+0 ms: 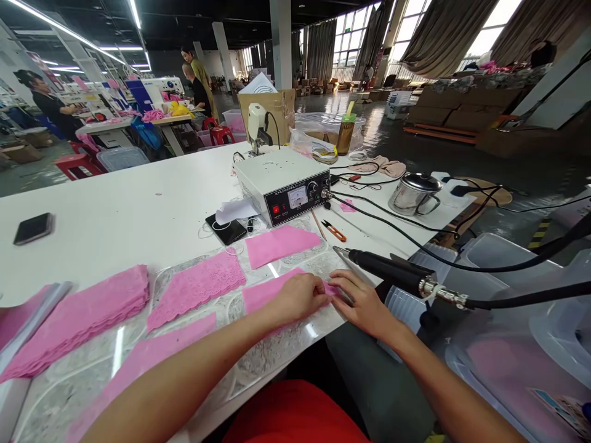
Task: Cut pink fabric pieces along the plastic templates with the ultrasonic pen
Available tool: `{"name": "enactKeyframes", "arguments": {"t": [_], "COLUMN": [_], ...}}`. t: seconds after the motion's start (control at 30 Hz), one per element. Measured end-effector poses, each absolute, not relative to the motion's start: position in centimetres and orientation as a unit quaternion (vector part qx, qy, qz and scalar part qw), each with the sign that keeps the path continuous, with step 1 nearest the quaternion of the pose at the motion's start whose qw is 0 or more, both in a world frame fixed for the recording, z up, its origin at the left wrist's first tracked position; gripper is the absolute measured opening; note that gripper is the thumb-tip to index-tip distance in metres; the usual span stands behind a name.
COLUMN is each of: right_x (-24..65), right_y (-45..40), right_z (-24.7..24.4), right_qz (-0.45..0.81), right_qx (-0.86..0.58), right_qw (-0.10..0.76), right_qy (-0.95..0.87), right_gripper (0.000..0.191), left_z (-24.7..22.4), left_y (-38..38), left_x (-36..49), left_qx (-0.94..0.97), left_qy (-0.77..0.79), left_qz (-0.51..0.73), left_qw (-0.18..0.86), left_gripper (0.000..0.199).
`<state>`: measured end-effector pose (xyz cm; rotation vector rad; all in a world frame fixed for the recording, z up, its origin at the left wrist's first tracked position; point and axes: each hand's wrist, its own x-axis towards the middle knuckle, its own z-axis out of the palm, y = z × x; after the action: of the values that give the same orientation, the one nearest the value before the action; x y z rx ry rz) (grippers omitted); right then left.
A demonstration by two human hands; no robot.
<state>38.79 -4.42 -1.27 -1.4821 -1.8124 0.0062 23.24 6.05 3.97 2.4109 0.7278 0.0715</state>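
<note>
Forearms (207, 363) over wht tbl (106, 224), L hand (300, 298) & R hand (362, 304) fingers (347, 282) pinched on pink cloth (264, 295), wkshop windows (346, 37) beyond.

On the surface (115, 206): at least four pink fabric pieces (282, 245); two phones (33, 229); one mug (414, 198) by the right edge; two hands (299, 298).

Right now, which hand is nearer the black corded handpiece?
Right. The right hand is just below the black corded handpiece in view; the left hand is farther left.
</note>
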Motion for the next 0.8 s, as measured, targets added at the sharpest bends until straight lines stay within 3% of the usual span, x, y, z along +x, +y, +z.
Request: {"name": "enactKeyframes", "arguments": {"t": [0.23, 0.8], "right_x": [38.6, 38.7], "right_y": [-4.3, -4.9], "right_z": [-1.1, -1.1], "right_qz": [-0.014, -0.028], "right_qx": [-0.586, -0.618], "right_qw": [0.393, 0.413], "right_qy": [-0.709, -0.668], "right_gripper": [0.017, 0.015], "left_z": [3.3, 2.8], "left_y": [5.9, 6.9], "left_x": [23.5, 22.8], "left_qx": [0.906, 0.864], "left_qy": [0.286, 0.246], "left_qz": [0.036, 0.062], "left_qw": [0.31, 0.434], "left_gripper": [0.019, 0.024]}}
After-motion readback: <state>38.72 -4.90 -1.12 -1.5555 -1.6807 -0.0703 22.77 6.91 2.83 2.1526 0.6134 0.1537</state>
